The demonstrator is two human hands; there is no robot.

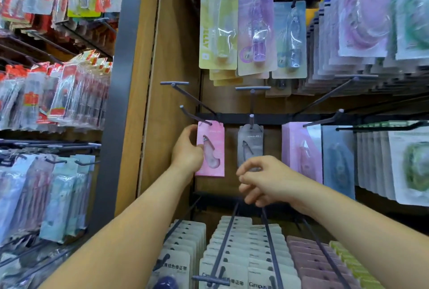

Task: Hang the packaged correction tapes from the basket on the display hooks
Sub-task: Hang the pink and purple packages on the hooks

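Head view: my left hand [186, 150] pinches the pink correction tape pack [216, 165] by its card edge on the hook [193, 115]; it looks light, stiff, slick-blistered. My right hand [262, 182] curls loosely, seemingly empty.

Shop display, seen from where I stand: the black rail [255, 118] carries the display hooks [195, 115], with a pink pack [210, 149] hung at its left end, a grey pack [250, 147] just right of that and lilac packs [299, 149] farther right
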